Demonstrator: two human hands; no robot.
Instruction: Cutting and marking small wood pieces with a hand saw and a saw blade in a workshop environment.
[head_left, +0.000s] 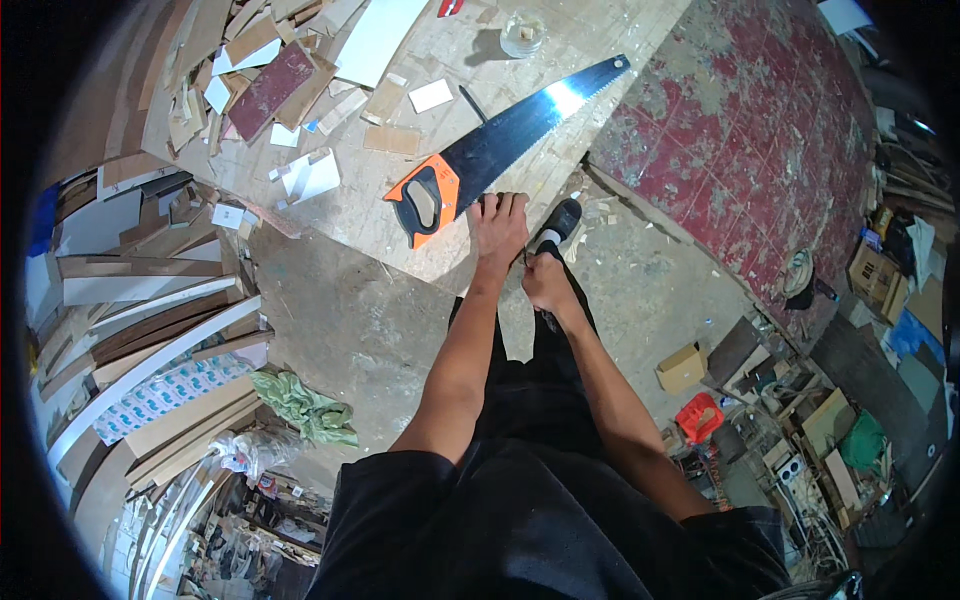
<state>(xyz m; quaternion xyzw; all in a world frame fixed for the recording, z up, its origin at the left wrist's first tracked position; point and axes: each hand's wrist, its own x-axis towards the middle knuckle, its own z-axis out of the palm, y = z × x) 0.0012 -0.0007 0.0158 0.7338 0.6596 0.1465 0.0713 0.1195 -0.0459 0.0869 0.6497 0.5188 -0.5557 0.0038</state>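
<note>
Evidently both bare hands are close together at the near edge of the pale, scuffed wooden worktable [345,235]. The left hand [498,228] lies palm down with its fingers extended over the table edge, loosely open rather than clasped around anything. The right hand [546,283] is just below and to the right of it, clear of the tabletop, its fingers curled closed; I cannot tell whether something is inside that fist.

Nearest to the left fingertips is the handsaw with a dark steel blade and an orange-and-black handle [520,120]. It lies flat on the table, handle to the left of the left hand, blade slanting away beyond it to the right. Whether the fingertips touch its toothed edge is unclear.

Past the saw from the hands are a slim black stick [473,104], a small white rectangular piece [431,95] and, farther off, a clear round cup [522,36]. Well to the left of the grip, a dark red rectangular board [271,92] rests among wood offcuts. Right of the left hand's fingers is a dark shoe [562,218]; below and right of both hands, an open brown cardboard box [682,368].
</note>
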